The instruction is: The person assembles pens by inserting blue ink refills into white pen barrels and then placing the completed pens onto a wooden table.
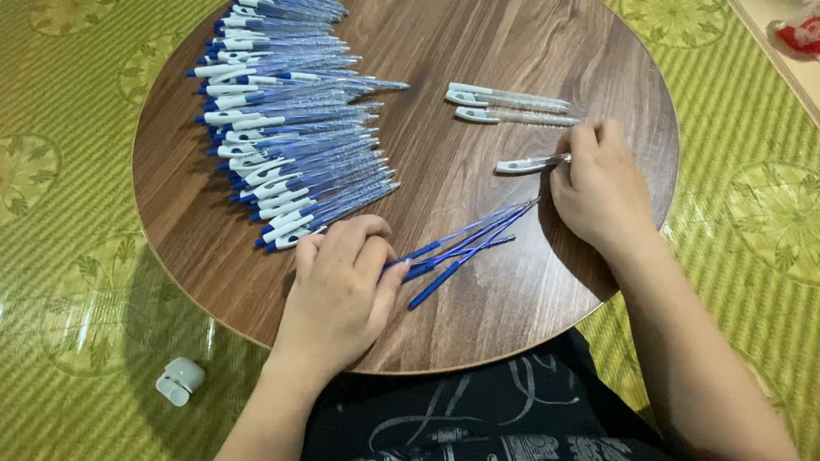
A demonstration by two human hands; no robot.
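Gripping blue refills (pixel 462 247) in closed left hand (pixel 339 288); right hand (pixel 600 189) pinching clear pen barrel (pixel 529 163) on round table (pixel 503 33).

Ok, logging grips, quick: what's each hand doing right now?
Left hand: closed on blue refills.
Right hand: fingers closed on a clear pen barrel.

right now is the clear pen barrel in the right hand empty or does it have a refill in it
Looks empty: the clear pen barrel at the right hand shows no blue inside, and the blue refills lie fanned from the left hand.
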